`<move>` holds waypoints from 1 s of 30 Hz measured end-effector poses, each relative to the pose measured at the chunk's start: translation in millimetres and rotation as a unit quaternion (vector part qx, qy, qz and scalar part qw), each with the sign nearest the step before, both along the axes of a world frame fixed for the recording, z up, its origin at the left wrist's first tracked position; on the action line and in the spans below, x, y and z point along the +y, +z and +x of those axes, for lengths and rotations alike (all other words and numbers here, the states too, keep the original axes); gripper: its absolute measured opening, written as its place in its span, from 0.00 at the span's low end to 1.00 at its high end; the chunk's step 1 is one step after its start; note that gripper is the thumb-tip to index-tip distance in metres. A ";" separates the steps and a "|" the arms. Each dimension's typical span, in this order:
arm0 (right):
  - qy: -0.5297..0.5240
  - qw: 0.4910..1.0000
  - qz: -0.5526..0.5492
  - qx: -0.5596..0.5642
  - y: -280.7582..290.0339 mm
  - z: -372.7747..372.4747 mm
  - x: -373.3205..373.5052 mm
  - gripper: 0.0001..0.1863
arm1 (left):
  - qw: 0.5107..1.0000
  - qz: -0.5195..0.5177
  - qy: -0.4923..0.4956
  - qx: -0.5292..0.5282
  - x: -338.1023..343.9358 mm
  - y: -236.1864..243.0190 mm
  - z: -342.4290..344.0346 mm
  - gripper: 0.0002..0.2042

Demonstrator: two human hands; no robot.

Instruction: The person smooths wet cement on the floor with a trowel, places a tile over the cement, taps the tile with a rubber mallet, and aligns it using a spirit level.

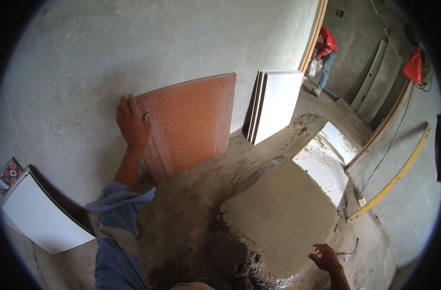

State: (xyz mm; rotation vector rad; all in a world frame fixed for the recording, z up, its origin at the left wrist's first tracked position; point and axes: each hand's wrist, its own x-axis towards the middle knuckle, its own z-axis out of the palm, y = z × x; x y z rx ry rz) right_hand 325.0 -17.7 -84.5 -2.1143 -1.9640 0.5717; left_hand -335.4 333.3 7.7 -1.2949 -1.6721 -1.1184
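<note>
My left hand [133, 123] grips the upper left edge of a large square tile [189, 125] against the wall, its terracotta back facing me with pale grid marks. My right hand [325, 257] hangs over the right front of a bed of wet grey mortar [273, 212], empty, with fingers apart and slightly curled. Beyond the mortar lie pale tiles [322, 174] smeared with grey.
White tiles lean in stacks [276, 106] [46, 217] along the left wall, near a patterned tile [8, 176]. A yellow level [389, 171] leans on the right wall. Beyond the doorway, a person in red [326, 43] bends over near leaning boards [382, 82]. A red bag [413, 67] hangs right.
</note>
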 end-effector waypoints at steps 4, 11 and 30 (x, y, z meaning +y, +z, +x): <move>-0.005 1.000 -0.003 0.014 -2.2 -0.7 4.2 0.27 | 0.996 -0.077 0.028 0.043 -8.2 3.3 -7.2 0.38; 0.018 1.000 0.011 0.017 -7.8 -9.5 24.1 0.27 | 0.993 -0.095 0.038 0.066 -13.0 9.4 -8.5 0.34; -0.020 0.826 -0.067 0.559 77.7 -277.9 222.3 0.42 | 0.933 -0.006 -0.270 -0.237 -147.4 -39.0 77.9 0.27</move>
